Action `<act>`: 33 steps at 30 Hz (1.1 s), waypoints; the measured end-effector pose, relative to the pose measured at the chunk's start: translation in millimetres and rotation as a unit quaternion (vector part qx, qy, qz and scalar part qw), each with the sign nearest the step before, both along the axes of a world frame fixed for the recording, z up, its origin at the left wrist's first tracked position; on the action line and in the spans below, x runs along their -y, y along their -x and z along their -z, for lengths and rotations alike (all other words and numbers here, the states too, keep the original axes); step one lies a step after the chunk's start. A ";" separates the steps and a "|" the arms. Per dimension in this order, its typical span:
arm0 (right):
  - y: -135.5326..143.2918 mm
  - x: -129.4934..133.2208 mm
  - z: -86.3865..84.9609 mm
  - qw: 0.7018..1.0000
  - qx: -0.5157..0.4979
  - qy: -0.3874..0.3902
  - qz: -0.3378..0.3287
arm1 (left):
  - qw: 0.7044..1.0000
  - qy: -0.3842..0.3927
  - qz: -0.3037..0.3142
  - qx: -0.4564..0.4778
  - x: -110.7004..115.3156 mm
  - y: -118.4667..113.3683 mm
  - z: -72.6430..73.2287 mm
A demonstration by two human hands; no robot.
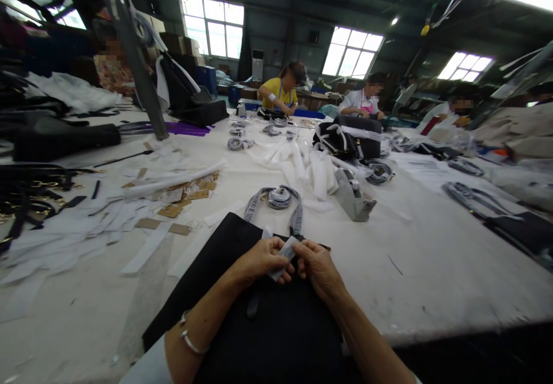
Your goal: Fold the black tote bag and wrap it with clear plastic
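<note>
A black bag [268, 320] lies on the white table in front of me, its wrapped grey handle [299, 214] looping away beyond its top edge. Over that edge, my left hand [265, 259] grips a small whitish strip [287, 249] between thumb and fingers. Close on its right, my right hand [314, 262] pinches at the upper end of the same strip, fingers closed. A coiled, wrapped strap [279, 197] rests inside the handle loop. Part of the bag is hidden under my forearms.
A grey tape dispenser [355, 195] stands right of the handle. White paper strips [147, 248] and brown card pieces [175, 208] lie at left. Black bags [352, 136] and coiled straps [379, 172] sit farther back. A metal post [136, 56] rises at left. Several people work beyond.
</note>
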State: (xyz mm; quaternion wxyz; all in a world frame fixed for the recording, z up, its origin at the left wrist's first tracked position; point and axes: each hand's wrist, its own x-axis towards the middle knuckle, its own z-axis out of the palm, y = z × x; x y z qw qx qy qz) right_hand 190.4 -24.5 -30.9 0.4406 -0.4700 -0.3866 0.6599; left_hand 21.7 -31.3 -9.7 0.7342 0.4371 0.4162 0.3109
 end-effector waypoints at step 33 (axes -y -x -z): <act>13.8 -13.5 13.5 0.999 -0.040 0.018 0.029 | 0.865 -0.291 -0.147 -0.381 -15.9 -25.4 23.1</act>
